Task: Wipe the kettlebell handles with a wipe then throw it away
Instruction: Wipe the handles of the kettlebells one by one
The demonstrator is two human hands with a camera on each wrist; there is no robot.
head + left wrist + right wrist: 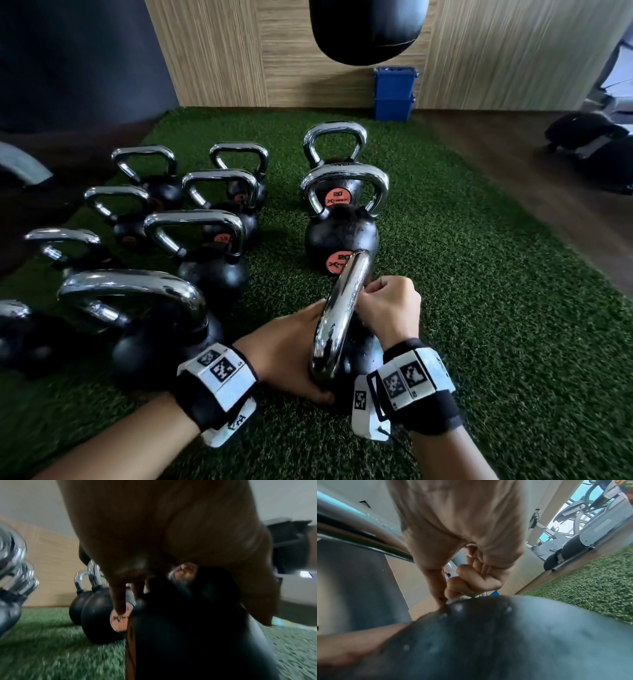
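The nearest kettlebell, with a black body (488, 642), stands on the green turf, and its chrome handle (337, 318) runs away from me. My left hand (301, 353) grips the handle from the left, thumb curled round its near end. My right hand (376, 298) is curled at the handle's right side. Its thumb and fingers (453, 586) pinch at the base of the far leg. Only a thin whitish sliver of the wipe (453, 599) shows there; the rest is hidden.
Two 20 kg kettlebells (342, 233) stand just beyond, and several more (212, 267) fill rows to the left. Against the wood wall stand stacked blue bins (394, 92), with a black punching bag (368, 31) hanging over them. Right of the turf (496, 308) is wood floor with a dark bag (589, 133) on it.
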